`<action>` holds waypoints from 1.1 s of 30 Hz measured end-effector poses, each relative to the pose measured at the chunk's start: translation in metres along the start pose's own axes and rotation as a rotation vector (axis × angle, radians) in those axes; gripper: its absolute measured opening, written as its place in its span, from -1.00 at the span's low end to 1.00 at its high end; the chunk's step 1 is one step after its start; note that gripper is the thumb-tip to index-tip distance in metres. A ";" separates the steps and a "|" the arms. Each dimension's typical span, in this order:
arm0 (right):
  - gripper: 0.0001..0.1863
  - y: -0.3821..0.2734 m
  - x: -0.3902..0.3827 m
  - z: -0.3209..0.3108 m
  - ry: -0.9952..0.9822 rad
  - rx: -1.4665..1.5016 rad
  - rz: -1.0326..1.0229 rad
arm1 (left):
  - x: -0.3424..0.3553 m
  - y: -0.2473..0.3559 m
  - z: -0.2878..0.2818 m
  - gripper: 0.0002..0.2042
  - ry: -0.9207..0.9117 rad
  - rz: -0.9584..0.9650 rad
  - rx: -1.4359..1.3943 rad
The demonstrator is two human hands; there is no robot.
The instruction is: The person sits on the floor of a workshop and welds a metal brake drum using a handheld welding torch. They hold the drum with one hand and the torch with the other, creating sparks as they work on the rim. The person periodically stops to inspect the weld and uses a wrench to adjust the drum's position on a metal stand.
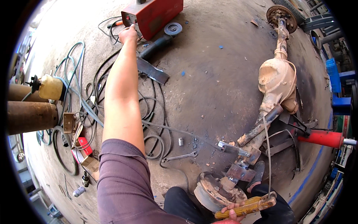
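Note:
My left arm stretches far forward, and my left hand [128, 34] has its fingers drawn together against the front panel of a red welding machine [158, 16]. The small part under the fingertips is hidden. Low on the right, my right hand [234, 213] is wrapped round a yellow-handled electrode holder [248, 207]. A long thin welding rod [267, 153] rises from its jaw, passing in front of a rusty vehicle axle [276, 80]. At the axle's near end are a metal bracket [238, 172] and a round brake drum [209, 194], close to my legs.
An angle grinder [158, 44] and a flat metal strip [153, 71] lie by the welder. Cables [99, 87] tangle across the left floor. A wrench [181, 156] and a socket [181, 141] lie mid-floor. A red jack [320, 139] stands right; brown cylinders [31, 117] lie left.

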State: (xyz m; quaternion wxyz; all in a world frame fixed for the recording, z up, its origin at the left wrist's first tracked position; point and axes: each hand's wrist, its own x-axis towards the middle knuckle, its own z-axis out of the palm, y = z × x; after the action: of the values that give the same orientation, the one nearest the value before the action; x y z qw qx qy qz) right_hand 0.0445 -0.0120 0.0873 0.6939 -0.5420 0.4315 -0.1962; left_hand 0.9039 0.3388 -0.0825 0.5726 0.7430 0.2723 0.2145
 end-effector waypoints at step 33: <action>-0.24 -0.016 -0.020 0.033 -0.137 -0.150 0.043 | -0.200 -0.033 -0.144 -0.76 -0.265 0.493 -0.057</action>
State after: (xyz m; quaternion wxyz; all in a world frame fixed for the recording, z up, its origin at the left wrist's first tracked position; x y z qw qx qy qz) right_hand 0.0637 0.0165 0.1107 0.6833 -0.5952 0.4080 -0.1109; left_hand 0.6555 0.3209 -0.0798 0.5542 0.7920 0.0000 0.2560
